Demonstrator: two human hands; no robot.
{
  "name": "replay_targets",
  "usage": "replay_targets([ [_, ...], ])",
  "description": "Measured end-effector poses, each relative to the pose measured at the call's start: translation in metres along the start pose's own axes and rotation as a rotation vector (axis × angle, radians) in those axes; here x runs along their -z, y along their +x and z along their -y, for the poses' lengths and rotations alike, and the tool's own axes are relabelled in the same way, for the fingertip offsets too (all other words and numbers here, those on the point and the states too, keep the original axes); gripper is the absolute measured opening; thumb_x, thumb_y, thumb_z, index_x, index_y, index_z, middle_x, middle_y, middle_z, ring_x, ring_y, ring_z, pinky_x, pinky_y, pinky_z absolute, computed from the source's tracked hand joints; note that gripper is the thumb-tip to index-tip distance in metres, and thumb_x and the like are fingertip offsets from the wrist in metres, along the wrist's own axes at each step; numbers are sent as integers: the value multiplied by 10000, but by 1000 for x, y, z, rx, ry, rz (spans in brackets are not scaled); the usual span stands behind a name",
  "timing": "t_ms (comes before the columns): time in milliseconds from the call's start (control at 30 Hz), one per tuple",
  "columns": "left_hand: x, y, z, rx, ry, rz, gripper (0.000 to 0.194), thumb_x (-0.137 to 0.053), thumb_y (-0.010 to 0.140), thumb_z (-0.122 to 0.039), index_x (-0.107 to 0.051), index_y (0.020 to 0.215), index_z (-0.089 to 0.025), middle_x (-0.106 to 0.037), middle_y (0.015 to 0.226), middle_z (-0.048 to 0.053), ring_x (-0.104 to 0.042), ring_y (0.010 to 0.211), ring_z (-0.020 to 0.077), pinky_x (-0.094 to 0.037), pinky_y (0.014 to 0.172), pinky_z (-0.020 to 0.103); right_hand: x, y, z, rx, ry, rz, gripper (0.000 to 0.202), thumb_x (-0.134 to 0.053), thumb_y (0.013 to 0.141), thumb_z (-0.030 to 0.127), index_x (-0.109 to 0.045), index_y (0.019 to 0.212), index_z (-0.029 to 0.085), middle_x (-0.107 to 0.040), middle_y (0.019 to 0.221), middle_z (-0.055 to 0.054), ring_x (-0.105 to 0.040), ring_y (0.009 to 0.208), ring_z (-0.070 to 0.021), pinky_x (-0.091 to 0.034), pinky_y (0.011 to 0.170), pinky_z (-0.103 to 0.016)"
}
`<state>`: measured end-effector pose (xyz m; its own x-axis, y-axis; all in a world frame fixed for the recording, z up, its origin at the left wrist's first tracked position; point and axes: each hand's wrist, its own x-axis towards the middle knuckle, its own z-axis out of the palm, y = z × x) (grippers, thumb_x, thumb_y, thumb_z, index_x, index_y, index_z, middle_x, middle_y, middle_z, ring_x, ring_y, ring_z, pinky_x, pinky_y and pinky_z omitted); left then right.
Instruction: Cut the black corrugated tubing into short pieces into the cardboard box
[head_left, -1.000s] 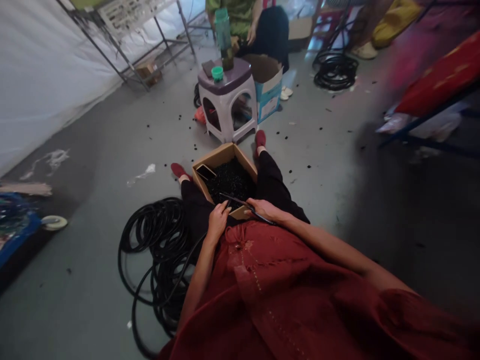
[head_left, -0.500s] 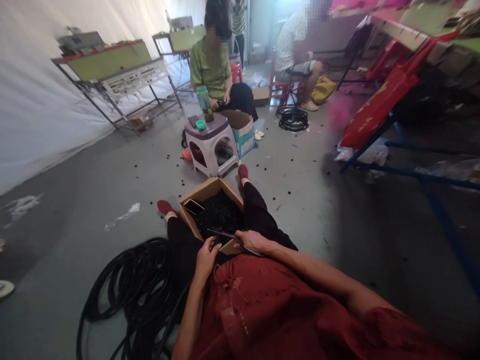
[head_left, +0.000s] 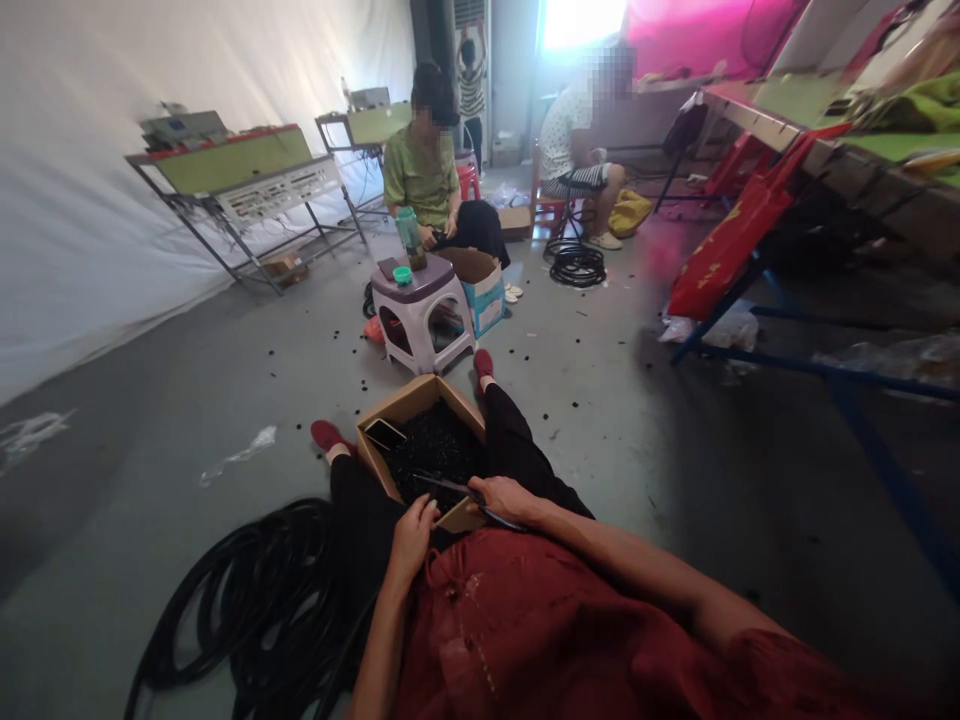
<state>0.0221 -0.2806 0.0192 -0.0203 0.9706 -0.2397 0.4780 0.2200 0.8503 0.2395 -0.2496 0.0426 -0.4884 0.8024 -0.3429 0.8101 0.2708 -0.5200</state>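
Observation:
My right hand (head_left: 504, 498) is closed on dark-handled scissors (head_left: 448, 484), whose blades point left over an open cardboard box (head_left: 409, 401). Small black pieces (head_left: 442, 440) fill the box, and a phone (head_left: 385, 433) lies on them at the left side. At the box's near edge, my left hand (head_left: 417, 530) has its fingers pressed together; what they hold is too small and dark to make out. Coils of black tubing (head_left: 247, 600) lie on the floor beside my left leg.
Beyond the box stands a stool (head_left: 424, 315) carrying a bottle (head_left: 409, 236) and a green lid. Two people sit further back; another stands behind. A blue-legged table (head_left: 757, 110) with a red bag (head_left: 731, 235) is at the right. Black bits dot the floor.
The view has tilted up slightly, so the room sits lower in the picture. Both hands stay at the box's near edge, and the scissors remain in my right hand.

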Motion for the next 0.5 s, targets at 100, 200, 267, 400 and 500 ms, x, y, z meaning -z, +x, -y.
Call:
replay_targets([
  [100,7,0,-5,-55,7,77,552,-381,822,-550,-640,1018,-104,-696,790,87,-631,649,187,-514,664,324,4,0,-1,19,-15,-22,324,-508,880,489,-560,1061,225,-694,1033,-90,-651,930,-245,-377,692,-274],
  [200,11,1,-9,-79,23,117,513,-401,822,-561,-669,858,-125,-692,735,72,-621,610,172,-505,600,291,5,1,-2,36,-28,-24,304,-531,879,472,-565,1052,225,-689,1044,-79,-645,943,-227,-380,708,-260],
  [267,11,1,-10,-70,49,99,473,-428,836,-516,-685,893,-123,-703,730,67,-628,596,169,-505,589,285,4,1,-4,42,-32,-17,310,-533,883,470,-563,1065,220,-682,1056,-81,-639,956,-218,-385,722,-253],
  [400,4,1,-5,-26,165,-14,314,-519,857,-322,-706,1026,-134,-741,887,91,-682,778,192,-529,749,311,-4,3,-8,43,-25,16,386,-515,897,474,-523,1164,196,-651,1115,-114,-620,996,-222,-398,765,-258],
  [500,-3,0,1,-15,276,-70,237,-591,846,-260,-723,1028,-183,-718,1085,83,-646,1033,208,-472,940,329,-11,8,-11,43,-16,55,428,-489,907,493,-498,1201,182,-629,1126,-136,-618,990,-227,-403,787,-268],
])
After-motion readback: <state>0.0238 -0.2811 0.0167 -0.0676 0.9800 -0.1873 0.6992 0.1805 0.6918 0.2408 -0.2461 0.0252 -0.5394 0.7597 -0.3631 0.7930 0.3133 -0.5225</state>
